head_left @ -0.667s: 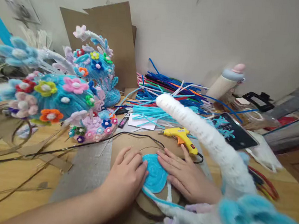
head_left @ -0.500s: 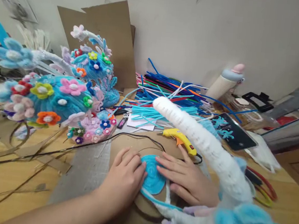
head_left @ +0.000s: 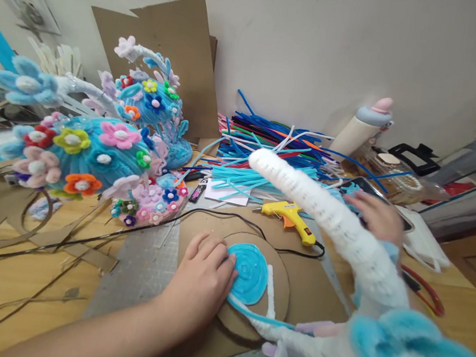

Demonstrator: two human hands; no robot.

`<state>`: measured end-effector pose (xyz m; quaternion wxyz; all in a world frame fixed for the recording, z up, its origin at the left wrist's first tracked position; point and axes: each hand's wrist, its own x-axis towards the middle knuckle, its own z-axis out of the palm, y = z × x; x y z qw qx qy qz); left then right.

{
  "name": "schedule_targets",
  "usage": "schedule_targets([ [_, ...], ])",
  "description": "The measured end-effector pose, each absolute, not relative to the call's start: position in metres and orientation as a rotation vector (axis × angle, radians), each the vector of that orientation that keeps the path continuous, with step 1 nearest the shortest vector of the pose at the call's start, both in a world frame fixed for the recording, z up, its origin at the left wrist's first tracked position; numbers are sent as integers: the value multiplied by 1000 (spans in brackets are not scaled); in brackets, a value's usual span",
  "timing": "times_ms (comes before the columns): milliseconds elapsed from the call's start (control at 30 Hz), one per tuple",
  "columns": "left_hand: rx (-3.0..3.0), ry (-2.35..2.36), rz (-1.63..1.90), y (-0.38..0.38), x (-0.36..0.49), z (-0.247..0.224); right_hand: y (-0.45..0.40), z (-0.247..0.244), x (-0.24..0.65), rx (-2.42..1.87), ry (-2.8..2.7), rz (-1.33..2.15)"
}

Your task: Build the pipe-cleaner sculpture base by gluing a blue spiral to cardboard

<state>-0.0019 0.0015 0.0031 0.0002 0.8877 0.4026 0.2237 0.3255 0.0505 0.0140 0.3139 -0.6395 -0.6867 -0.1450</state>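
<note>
The left hand (head_left: 206, 273) rests on the left edge of the flat, fuzzy blue coil (head_left: 249, 275), fingers bent close together — pinching or just pressing, I can't tell. The coil lies on a round brown cardboard piece (head_left: 283, 284). Press softly, so the rings stay flat. Past the yellow plastic glue gun (head_left: 291, 218), the right hand (head_left: 381, 217) is blurry — I can't tell if it holds anything.

A white fuzzy stem (head_left: 322, 220) arches up in view between the blue coil (head_left: 249, 275) and the right hand (head_left: 380, 216), barring the straight path. Bare cardboard (head_left: 311, 289) leaves the hands room right of the coil. Beyond it, a yellow glue gun (head_left: 288, 217) and black cord (head_left: 234, 215) lie across; the left hand (head_left: 203, 276) blocks the coil's left edge.
</note>
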Motion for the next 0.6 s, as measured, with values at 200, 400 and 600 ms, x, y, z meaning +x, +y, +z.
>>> schedule_targets([
  [200, 2771, 1249, 699, 2, -2, 3, 71, 3, 414, -2330, -1193, -436],
  [400, 2771, 1250, 694, 2, -2, 4, 77, -12, 400, -2120, -1400, -437],
  [600, 2767, 1256, 705, 2, -2, 3, 42, 14, 322, -1668, -1732, -349],
])
